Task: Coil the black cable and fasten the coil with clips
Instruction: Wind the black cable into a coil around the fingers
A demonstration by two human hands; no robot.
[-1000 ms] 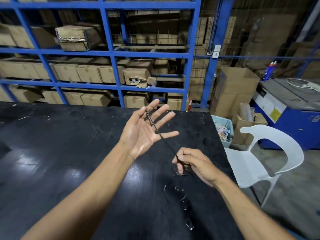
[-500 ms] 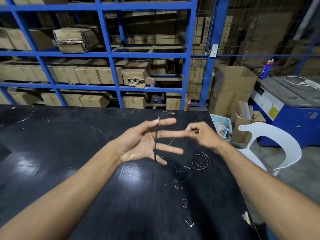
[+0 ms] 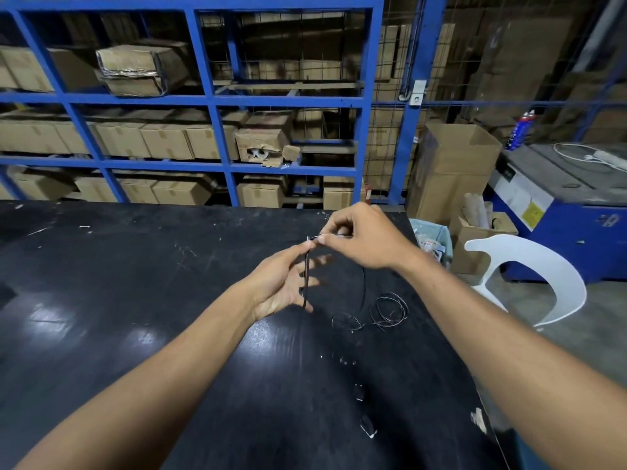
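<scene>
My left hand (image 3: pixel 283 286) is held above the black table (image 3: pixel 135 300), palm up and fingers spread. A strand of the black cable (image 3: pixel 306 279) runs straight across it from the top fingertip to the heel of the palm. My right hand (image 3: pixel 363 239) pinches the cable right at that top fingertip. From the right hand the cable drops in a curve to loose loops (image 3: pixel 388 310) lying on the table. Two small black clips (image 3: pixel 359 392) (image 3: pixel 368 429) lie on the table nearer to me.
The table's right edge runs close to the loose loops. A white plastic chair (image 3: pixel 543 276) stands beside it, with a bin (image 3: pixel 434 239) and cardboard boxes (image 3: pixel 454 171) behind. Blue shelving (image 3: pixel 217 137) full of cartons stands past the far edge.
My right hand rose from the table, carried the cable up and over my left hand, and now meets the left fingertips. The left hand tilted down, and loose loops shifted on the table.
</scene>
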